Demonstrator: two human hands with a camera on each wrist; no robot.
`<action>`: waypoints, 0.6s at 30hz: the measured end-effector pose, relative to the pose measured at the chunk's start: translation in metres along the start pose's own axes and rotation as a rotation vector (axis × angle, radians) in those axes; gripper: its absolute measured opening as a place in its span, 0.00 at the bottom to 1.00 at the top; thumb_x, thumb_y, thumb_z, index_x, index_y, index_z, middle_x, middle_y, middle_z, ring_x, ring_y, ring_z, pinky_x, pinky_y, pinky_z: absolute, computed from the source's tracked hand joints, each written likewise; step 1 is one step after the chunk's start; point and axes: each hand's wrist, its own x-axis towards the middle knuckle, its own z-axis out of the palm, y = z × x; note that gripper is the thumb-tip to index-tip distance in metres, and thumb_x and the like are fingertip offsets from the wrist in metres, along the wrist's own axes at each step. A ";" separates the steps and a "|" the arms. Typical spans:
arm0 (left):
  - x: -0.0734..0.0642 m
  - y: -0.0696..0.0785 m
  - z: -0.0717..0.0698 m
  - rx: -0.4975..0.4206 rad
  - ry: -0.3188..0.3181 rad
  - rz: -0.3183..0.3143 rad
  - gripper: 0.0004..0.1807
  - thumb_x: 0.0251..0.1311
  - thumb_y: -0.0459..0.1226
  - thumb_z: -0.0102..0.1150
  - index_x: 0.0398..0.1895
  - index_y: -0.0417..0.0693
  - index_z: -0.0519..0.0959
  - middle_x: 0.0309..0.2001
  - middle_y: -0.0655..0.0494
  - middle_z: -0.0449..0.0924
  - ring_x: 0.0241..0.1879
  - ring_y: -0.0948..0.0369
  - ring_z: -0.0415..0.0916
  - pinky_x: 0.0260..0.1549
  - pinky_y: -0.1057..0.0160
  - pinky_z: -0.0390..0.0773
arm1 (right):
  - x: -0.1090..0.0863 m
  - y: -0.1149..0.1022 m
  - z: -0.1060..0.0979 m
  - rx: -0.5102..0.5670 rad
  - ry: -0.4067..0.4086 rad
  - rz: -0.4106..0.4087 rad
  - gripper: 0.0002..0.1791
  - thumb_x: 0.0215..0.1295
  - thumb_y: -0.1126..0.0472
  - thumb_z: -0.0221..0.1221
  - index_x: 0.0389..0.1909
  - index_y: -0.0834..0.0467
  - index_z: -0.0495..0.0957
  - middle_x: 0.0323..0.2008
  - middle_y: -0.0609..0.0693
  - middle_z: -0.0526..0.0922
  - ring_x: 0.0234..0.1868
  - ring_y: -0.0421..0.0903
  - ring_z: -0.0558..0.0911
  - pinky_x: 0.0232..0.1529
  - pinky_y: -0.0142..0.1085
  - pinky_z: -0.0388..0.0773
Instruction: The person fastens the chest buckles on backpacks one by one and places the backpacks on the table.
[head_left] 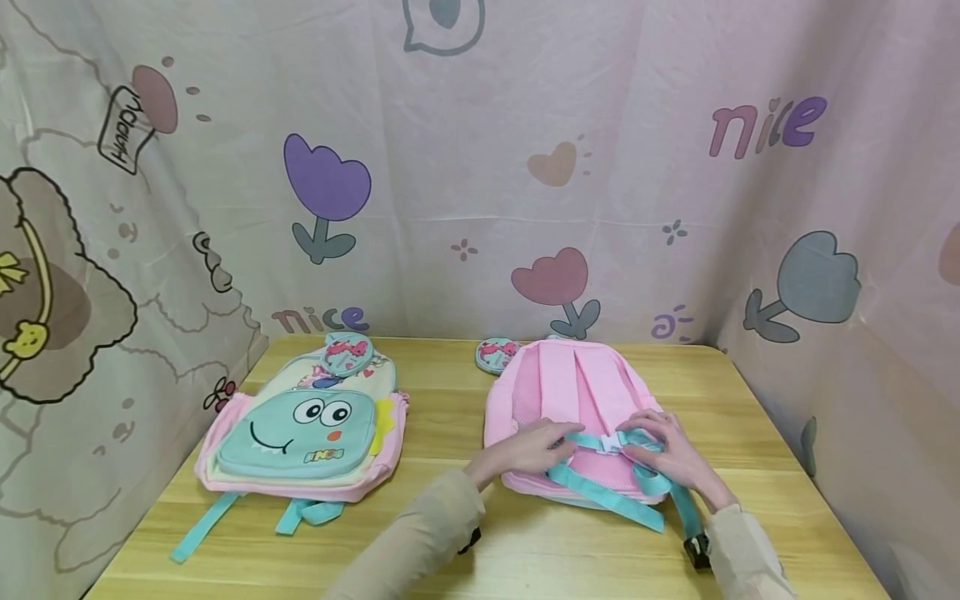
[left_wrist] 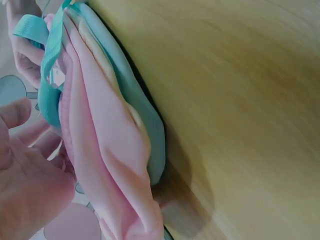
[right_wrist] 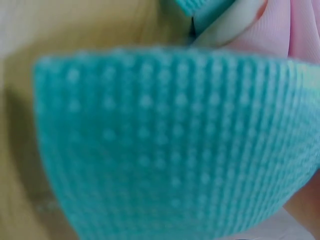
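Observation:
A pink backpack [head_left: 577, 375] lies on the table with its shoulder straps facing up. Across its lower back runs a teal strap [head_left: 588, 440] with a white buckle [head_left: 611, 443] in the middle. My left hand [head_left: 528, 452] pinches this strap left of the buckle; the left wrist view shows the strap between thumb and fingers, with the fingertips partly hidden. On the other side, my right hand [head_left: 671, 450] pinches the strap close to the buckle. Loose teal webbing [head_left: 607, 497] hangs over the bag's lower edge, and a teal band [right_wrist: 175, 140] fills most of the right wrist view.
A second backpack [head_left: 300, 433] with a smiling teal pocket lies front-up on the left. A round tag [head_left: 497, 355] sticks out behind the pink one. Patterned curtains enclose the wooden table [head_left: 450, 417] at the back and sides.

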 end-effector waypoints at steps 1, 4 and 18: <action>0.001 0.001 0.001 0.020 -0.009 -0.018 0.25 0.77 0.42 0.43 0.73 0.45 0.67 0.38 0.59 0.82 0.39 0.68 0.73 0.52 0.69 0.73 | 0.000 0.000 0.000 -0.002 -0.001 0.005 0.10 0.62 0.60 0.67 0.45 0.51 0.85 0.47 0.49 0.81 0.51 0.31 0.59 0.50 0.44 0.63; 0.002 0.002 0.005 0.058 -0.021 -0.058 0.25 0.78 0.44 0.42 0.74 0.49 0.67 0.63 0.56 0.79 0.61 0.64 0.72 0.67 0.62 0.69 | 0.000 0.000 0.001 -0.006 -0.003 0.016 0.10 0.62 0.60 0.67 0.45 0.50 0.85 0.48 0.49 0.81 0.51 0.31 0.59 0.50 0.45 0.63; 0.007 -0.005 0.006 -0.308 -0.015 -0.164 0.32 0.79 0.56 0.31 0.76 0.52 0.63 0.73 0.52 0.67 0.73 0.55 0.65 0.72 0.55 0.66 | -0.001 -0.001 0.000 0.009 0.014 -0.019 0.10 0.62 0.61 0.67 0.44 0.48 0.84 0.46 0.48 0.83 0.50 0.34 0.63 0.49 0.43 0.62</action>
